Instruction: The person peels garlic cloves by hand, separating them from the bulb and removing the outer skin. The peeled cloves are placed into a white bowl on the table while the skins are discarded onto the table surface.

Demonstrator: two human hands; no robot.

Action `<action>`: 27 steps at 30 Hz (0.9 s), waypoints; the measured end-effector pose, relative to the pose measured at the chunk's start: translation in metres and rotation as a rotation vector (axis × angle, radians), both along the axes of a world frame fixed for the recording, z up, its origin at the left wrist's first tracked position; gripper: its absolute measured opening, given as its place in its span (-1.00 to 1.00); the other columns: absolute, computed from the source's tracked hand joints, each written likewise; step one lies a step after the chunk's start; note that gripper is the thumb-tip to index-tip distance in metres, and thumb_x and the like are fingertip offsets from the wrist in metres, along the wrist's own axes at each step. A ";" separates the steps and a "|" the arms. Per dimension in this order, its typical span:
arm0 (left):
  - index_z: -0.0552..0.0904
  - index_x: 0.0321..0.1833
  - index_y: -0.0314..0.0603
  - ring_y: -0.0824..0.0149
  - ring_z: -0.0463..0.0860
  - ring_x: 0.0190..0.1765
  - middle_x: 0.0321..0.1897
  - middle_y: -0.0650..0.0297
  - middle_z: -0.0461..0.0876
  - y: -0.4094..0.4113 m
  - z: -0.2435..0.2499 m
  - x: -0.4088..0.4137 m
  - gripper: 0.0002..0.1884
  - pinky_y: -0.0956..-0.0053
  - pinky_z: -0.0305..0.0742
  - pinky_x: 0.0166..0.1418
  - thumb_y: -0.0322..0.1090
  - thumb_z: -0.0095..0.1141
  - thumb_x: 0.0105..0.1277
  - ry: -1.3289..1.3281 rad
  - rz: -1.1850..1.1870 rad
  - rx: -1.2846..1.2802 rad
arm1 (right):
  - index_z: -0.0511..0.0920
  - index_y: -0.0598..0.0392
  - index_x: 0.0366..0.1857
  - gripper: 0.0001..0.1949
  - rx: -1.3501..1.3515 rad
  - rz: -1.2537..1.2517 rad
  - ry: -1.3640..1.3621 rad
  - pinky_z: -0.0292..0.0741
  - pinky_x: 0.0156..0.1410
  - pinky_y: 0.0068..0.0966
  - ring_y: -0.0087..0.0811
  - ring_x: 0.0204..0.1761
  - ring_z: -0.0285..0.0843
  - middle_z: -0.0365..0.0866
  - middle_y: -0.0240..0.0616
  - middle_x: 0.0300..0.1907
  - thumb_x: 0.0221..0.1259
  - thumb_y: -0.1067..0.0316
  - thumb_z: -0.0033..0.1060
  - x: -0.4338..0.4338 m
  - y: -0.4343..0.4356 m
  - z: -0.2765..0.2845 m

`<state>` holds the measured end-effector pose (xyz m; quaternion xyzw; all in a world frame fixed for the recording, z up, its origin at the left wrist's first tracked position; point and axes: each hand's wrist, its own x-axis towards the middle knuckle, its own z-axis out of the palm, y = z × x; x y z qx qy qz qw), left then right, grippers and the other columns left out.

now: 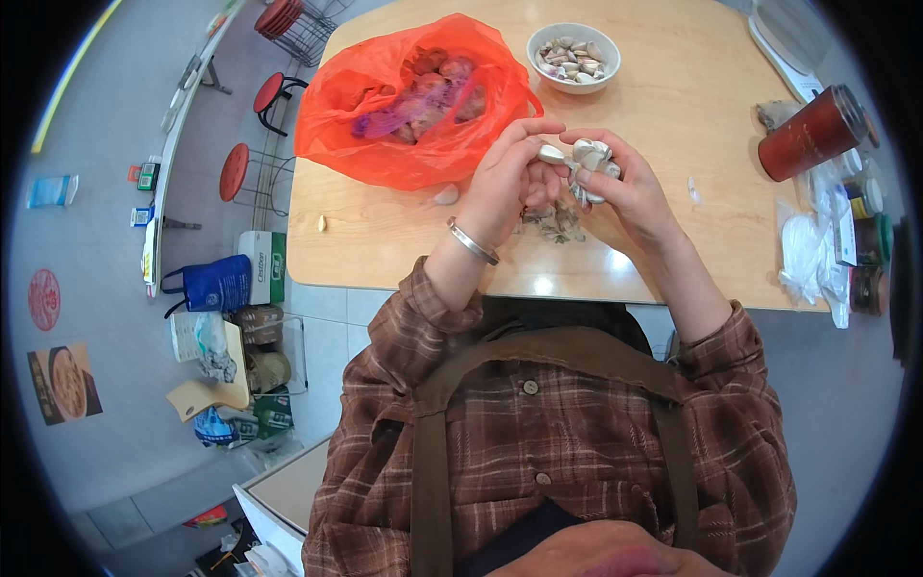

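Note:
My right hand (626, 173) grips a partly opened garlic bulb (593, 160), its white cloves showing. Between the thumb and fingers of my left hand (508, 177) is a single garlic clove (551, 153), its inner end close against the bulb. Both hands are above the wooden table (375, 238). Dry garlic skins (555, 223) lie under them. Beyond my left hand, an open red plastic bag (339, 108) holds garlic bulbs (433, 90) in purple netting. A white bowl (575, 88) of loose cloves (573, 58) stands past my hands.
A loose clove (447, 194) rests by the bag, another small piece (322, 223) near the left edge. At the right are a red tumbler (807, 137), clear plastic bags (807, 252), jars (871, 239) and a white scale (782, 54). Red stools (234, 172) stand left of the table.

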<state>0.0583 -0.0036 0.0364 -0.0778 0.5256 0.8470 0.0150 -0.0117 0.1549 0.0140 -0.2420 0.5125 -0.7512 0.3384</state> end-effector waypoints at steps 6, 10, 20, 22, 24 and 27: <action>0.39 0.09 -0.24 0.56 0.38 -0.51 -0.36 0.23 0.52 -0.002 -0.003 -0.001 -0.71 0.70 0.19 -0.52 -0.26 -0.15 0.40 -0.050 -0.005 -0.021 | 0.40 0.17 0.04 -0.62 0.000 -0.038 0.011 0.47 -0.23 -0.61 -0.56 -0.24 0.49 0.53 -0.32 -0.22 0.12 0.38 0.15 -0.001 0.000 -0.002; 0.43 0.05 -0.27 0.59 0.42 -0.44 -0.31 0.28 0.55 -0.002 0.001 -0.002 -0.72 0.75 0.22 -0.49 -0.36 0.02 0.31 -0.036 -0.032 -0.241 | 0.41 0.17 0.03 -0.62 -0.013 -0.062 0.006 0.48 -0.25 -0.62 -0.57 -0.26 0.49 0.53 -0.32 -0.23 0.11 0.38 0.15 0.000 0.000 -0.001; 0.54 -0.04 -0.23 0.50 0.51 -0.34 -0.32 0.28 0.59 -0.026 0.036 -0.065 -0.74 0.65 0.42 -0.30 -0.34 0.12 0.23 0.402 0.165 -1.151 | 0.41 0.10 0.06 -0.62 0.060 -0.156 -0.016 0.46 -0.32 -0.68 -0.63 -0.37 0.47 0.51 -0.38 -0.29 0.10 0.41 0.10 -0.006 0.000 -0.003; 0.54 -0.01 -0.23 0.37 0.58 -0.26 -0.27 0.19 0.57 -0.026 0.035 -0.091 -0.71 0.48 0.49 -0.15 -0.31 0.12 0.22 0.473 0.159 -1.370 | 0.40 0.07 0.08 -0.60 0.054 -0.152 0.000 0.44 -0.33 -0.69 -0.64 -0.37 0.46 0.50 -0.39 -0.28 0.10 0.41 0.09 -0.007 -0.001 -0.005; 0.55 -0.03 -0.23 0.34 0.59 -0.25 -0.23 0.17 0.56 -0.024 0.031 -0.092 -0.72 0.47 0.50 -0.16 -0.28 0.11 0.24 0.448 0.167 -1.474 | 0.39 0.05 0.09 -0.59 0.069 -0.162 0.008 0.43 -0.35 -0.69 -0.64 -0.37 0.46 0.50 -0.38 -0.27 0.09 0.41 0.09 -0.010 0.000 -0.006; 0.56 -0.04 -0.18 0.28 0.60 -0.29 -0.21 0.17 0.55 -0.014 0.030 -0.081 -0.72 0.44 0.50 -0.20 -0.22 0.11 0.25 0.438 0.064 -1.432 | 0.36 0.06 0.10 -0.57 0.115 -0.172 0.004 0.43 -0.33 -0.69 -0.64 -0.32 0.46 0.49 -0.36 -0.24 0.07 0.39 0.10 -0.012 0.002 -0.006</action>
